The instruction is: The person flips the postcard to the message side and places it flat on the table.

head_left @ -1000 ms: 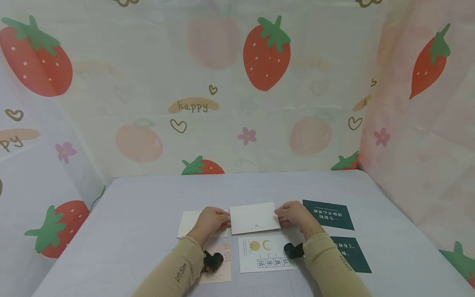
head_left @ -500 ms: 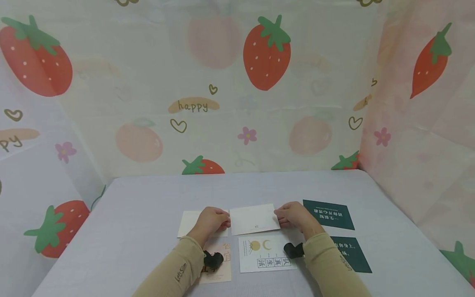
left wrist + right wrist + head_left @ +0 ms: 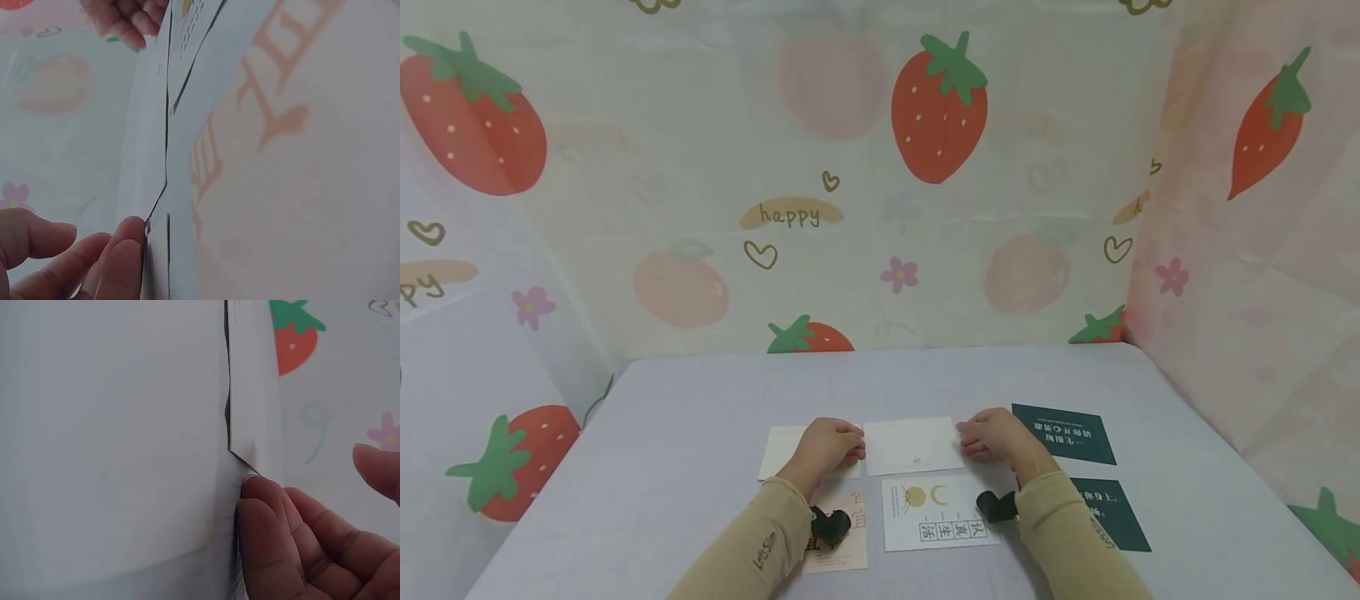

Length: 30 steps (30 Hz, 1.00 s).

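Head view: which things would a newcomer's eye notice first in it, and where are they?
Probably the big red strawberry at the top middle of the back cloth catches the eye first. Next, at the right of the table, come the far green card and the near green card, partly hidden by the right sleeve. At lower centre, a nearly blank white card is between the left hand and right hand.

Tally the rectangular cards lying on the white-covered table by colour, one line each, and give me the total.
White or off-white rectangular paper cards: 3
Dark green rectangular paper cards with pale lettering: 2
Pale peach paper card with orange characters: 1
Total: 6
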### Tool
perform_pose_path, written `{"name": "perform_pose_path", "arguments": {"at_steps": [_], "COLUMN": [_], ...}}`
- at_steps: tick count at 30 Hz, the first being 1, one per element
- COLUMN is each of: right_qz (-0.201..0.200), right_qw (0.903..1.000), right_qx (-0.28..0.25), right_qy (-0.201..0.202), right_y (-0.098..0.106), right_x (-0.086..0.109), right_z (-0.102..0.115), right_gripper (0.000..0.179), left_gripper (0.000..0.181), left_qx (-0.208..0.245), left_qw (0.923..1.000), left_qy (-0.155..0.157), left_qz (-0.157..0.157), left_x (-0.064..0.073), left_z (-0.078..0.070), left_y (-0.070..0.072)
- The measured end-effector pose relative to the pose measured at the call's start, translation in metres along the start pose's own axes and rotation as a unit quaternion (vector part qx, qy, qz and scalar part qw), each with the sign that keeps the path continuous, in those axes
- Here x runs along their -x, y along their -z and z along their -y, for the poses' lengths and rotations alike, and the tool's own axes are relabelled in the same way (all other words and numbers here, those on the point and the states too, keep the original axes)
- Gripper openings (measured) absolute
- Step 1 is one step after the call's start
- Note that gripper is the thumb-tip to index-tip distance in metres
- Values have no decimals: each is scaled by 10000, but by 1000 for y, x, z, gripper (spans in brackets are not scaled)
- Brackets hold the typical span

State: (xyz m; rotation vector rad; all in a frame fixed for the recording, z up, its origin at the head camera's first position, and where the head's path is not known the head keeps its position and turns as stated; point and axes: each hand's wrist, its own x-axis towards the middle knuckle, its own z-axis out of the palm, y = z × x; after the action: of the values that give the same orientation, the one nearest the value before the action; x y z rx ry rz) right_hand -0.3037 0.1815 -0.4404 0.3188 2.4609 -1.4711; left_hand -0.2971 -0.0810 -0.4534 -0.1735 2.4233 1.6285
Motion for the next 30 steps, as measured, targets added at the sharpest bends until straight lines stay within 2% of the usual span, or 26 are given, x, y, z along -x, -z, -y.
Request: {"name": "perform_pose_path", "arguments": {"at_steps": [4, 13, 18, 23, 30], "right_qz": [2, 100, 133, 16, -85], "right_qw": [10000, 9999, 9996, 9959, 9973], "right_qx": [85, -73, 241, 897, 713], "right_qy": [11, 42, 76, 135, 140], "right_y": [0, 0, 3, 14, 34], "right_x": [2, 5, 5, 8, 5], "right_z": [0, 0, -1, 1, 0], "right_gripper": [24, 24, 28, 34, 36], "left_gripper": [18, 17, 17, 18, 20], "left_qx": [-9, -24, -42, -36, -89], "left_qw": [10000, 10000, 9999, 9999, 9996], "left_qy": [3, -28, -90, -128, -247], "left_qz": [-10, 23, 50, 43, 61], "left_x": [-1, -2, -2, -1, -3], "left_z": [0, 0, 1, -2, -10], "left_y": [0, -1, 0, 1, -4]}}
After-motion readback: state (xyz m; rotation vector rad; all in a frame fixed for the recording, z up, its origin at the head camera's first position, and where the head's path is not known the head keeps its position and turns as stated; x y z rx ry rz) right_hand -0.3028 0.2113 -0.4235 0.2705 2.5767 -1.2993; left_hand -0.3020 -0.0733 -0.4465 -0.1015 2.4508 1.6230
